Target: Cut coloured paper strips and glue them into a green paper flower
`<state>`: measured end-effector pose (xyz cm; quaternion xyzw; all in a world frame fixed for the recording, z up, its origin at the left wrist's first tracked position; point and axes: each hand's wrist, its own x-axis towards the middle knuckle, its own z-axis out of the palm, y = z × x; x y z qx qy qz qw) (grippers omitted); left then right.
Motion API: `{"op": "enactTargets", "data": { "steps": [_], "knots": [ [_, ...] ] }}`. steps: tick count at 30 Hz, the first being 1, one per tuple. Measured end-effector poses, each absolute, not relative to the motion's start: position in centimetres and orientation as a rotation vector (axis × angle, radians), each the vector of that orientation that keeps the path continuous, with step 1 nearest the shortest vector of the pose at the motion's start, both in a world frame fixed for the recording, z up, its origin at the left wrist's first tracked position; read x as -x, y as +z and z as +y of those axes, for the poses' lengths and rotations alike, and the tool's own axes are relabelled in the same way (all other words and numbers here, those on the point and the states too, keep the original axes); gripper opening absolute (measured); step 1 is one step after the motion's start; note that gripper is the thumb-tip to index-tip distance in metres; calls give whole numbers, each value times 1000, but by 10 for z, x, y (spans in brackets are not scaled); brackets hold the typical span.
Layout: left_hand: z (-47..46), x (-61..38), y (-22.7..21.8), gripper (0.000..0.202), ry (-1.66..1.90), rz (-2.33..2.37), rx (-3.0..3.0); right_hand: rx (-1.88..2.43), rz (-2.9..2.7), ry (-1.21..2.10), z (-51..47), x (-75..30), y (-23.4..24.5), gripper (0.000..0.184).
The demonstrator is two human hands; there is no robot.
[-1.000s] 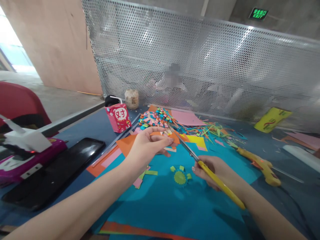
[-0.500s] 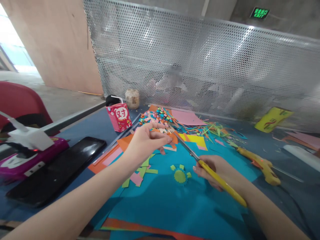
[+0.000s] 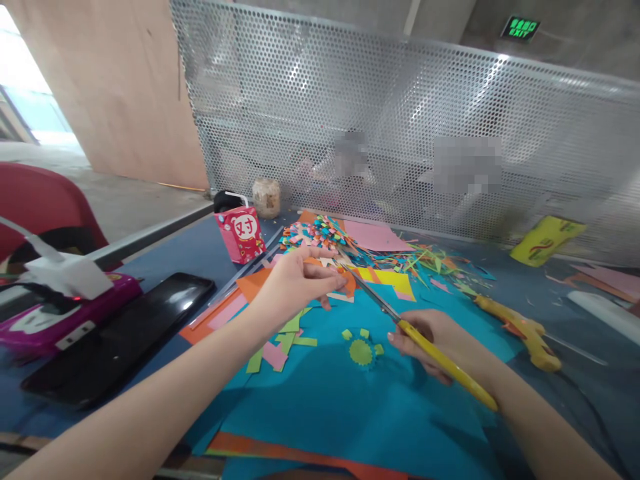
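Observation:
My left hand (image 3: 293, 285) pinches a small orange paper piece (image 3: 349, 283) above the blue paper sheet (image 3: 350, 407). My right hand (image 3: 440, 343) grips yellow-handled scissors (image 3: 425, 347), whose blades reach up to the orange piece. A green round cut-out (image 3: 361, 351) with small green squares around it lies on the blue sheet between my hands. Green and pink strips (image 3: 280, 343) lie under my left wrist.
A heap of colourful paper scraps (image 3: 320, 235) and a pink sheet (image 3: 375, 235) lie at the back. A yellow glue gun (image 3: 520, 330) lies at right. At left are a red carton (image 3: 241, 233), a black phone (image 3: 125, 337) and a magenta device (image 3: 60, 313). A perforated metal screen (image 3: 400, 133) stands behind.
My hands have barely moved. More green strips show beside my left wrist. The view has drifted slightly.

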<state>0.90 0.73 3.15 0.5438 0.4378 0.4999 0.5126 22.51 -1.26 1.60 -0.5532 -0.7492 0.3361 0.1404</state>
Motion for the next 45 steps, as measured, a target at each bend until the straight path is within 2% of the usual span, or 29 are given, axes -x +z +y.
{"op": "enactTargets", "data": {
  "steps": [8,13,20,25,33,45],
  "knots": [
    [10,-9,24,40,1145,1004,-1365,1529,-2164,948,-7,-229,2,33],
    [10,-8,27,41,1108,1018,-1366,1585,-2187,984,-8,-229,10,34],
    [9,-12,28,31,1377,921,-1033,1509,-1997,1167,-12,-223,13,28],
    [8,-22,22,28,1500,832,-817,1423,-2051,1078,-11,-220,3,29],
    [3,-31,19,30,1587,794,-865,1441,-2073,1014,-11,-220,0,24],
    [0,-35,18,32,1598,800,-836,1500,-2088,1024,-17,-213,13,29]
  ]
}}
